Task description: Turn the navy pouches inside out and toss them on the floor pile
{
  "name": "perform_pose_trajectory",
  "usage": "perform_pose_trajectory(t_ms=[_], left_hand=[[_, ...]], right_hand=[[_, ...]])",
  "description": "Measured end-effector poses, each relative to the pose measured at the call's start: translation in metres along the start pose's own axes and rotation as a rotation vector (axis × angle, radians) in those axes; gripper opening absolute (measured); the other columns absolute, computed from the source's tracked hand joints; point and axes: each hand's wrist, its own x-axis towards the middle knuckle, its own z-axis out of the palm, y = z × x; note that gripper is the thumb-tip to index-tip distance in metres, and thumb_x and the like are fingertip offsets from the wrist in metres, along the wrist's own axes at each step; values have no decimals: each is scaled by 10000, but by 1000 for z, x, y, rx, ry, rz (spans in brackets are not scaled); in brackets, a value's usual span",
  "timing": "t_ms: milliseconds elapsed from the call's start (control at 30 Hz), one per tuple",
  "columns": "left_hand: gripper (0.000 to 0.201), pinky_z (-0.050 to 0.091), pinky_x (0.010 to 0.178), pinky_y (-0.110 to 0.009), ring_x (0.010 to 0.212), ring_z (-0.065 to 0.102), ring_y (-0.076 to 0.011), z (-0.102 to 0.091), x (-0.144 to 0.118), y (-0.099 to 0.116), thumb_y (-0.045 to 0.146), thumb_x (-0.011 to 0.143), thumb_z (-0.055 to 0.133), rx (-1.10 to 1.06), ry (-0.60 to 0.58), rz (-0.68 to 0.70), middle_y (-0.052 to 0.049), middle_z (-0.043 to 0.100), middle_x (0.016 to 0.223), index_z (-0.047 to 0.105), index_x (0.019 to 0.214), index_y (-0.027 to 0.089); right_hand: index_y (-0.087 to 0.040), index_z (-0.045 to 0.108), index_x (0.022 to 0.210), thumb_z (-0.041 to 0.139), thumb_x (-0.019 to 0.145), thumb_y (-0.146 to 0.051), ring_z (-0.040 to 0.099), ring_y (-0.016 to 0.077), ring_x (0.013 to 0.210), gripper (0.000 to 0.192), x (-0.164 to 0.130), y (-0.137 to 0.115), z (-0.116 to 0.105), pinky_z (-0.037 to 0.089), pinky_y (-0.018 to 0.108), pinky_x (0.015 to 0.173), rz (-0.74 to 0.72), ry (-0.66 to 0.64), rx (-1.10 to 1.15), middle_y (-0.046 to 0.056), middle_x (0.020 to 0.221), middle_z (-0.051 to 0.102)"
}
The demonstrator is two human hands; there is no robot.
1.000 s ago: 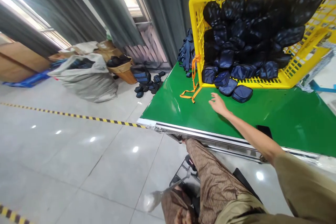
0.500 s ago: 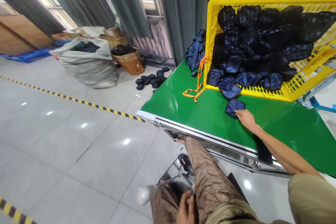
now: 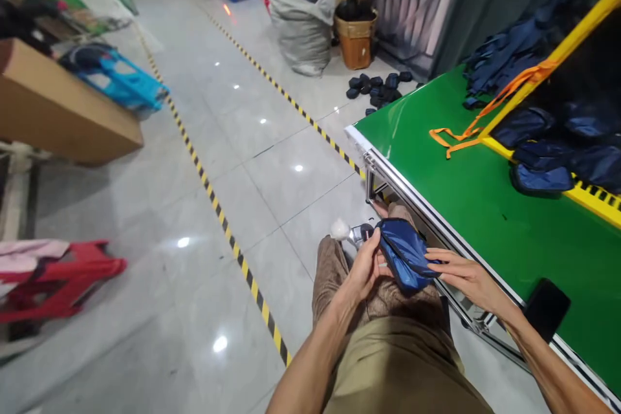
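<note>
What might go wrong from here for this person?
The left hand grips the blue pouch above the lap, the right hand touching it; if the pouch slips, it could reach the floor. The black phone lies at the edge of the green table by the right forearm, which might knock it off.

Bright white glare spots the floor (image 3: 145, 284), a faint sheen lies on my pouch (image 3: 405, 249), the crate (image 3: 594, 21) is dark inside, and the carton (image 3: 68, 103) blurs at left.
</note>
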Motion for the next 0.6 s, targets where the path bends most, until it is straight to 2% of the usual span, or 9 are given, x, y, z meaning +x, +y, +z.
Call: perform_pose_trajectory(t_ms=[67, 133, 233, 333, 400, 467, 533, 600], left_hand=[[735, 522, 539, -247, 562, 556, -127, -3, -4, -4, 919, 833, 825, 141, 74, 141, 42, 580, 703, 677, 953, 209], [630, 543, 633, -276, 639, 600, -155, -4, -10, -15, 856, 986, 700, 415, 162, 334, 22, 609, 752, 673, 950, 228], [524, 548, 791, -332, 787, 672, -216, -4, -16, -35, 653, 1182, 473, 912, 243, 635, -41, 676, 827, 666, 907, 251], [532, 538, 832, -358, 813, 667, -250, -4, -18, -51, 593, 1209, 419, 1118, 196, 798, -75, 672, 813, 675, 883, 260], [510, 539, 832, -364, 806, 658, -261, -5, -19, -59, 586, 1205, 439, 1143, 172, 819, -85, 673, 810, 698, 906, 263], [482, 544, 848, -375, 815, 663, -272, -5, -23, -64, 563, 1201, 449, 1118, 175, 790, -94, 687, 826, 691, 903, 272], [426, 542, 863, -378, 830, 675, -274, -5, -29, -68, 561, 1177, 504, 1026, 174, 672, -84, 701, 845, 671, 901, 283], [372, 534, 851, -358, 831, 683, -260, -4, -35, -71, 601, 1132, 591, 896, 141, 486, -52, 722, 861, 677, 951, 288]], right_hand=[[-370, 934, 1296, 726, 1132, -649, 684, 371, 1547, 384, 0, -2, 4, 532, 636, 1341, 54, -95, 1, 107, 1576, 783], [-361, 920, 1341, 731, 1103, -721, 659, 379, 1572, 471, 4, -5, 13, 462, 654, 1387, 186, -80, 31, 107, 1594, 773], [-335, 822, 1522, 776, 1015, -830, 696, 385, 1528, 710, 17, -16, 37, 497, 638, 1361, 355, 88, 230, 123, 1616, 758], [-284, 771, 1570, 711, 999, -909, 731, 381, 1461, 849, 39, -32, 64, 591, 574, 1266, 364, 284, 317, 150, 1599, 763], [-238, 832, 1439, 658, 1021, -909, 771, 381, 1336, 810, 52, -42, 79, 624, 544, 1194, 362, 373, 228, 159, 1431, 837], [-213, 873, 1248, 601, 1054, -874, 790, 368, 1168, 741, 61, -48, 90, 653, 500, 1077, 380, 400, 139, 141, 1203, 876], [-209, 864, 1109, 539, 1085, -826, 784, 342, 1055, 698, 64, -50, 98, 651, 448, 975, 384, 385, 79, 117, 1071, 868], [-209, 857, 1090, 523, 1095, -771, 782, 323, 1021, 655, 64, -48, 103, 632, 420, 949, 382, 365, 25, 104, 1074, 873]])
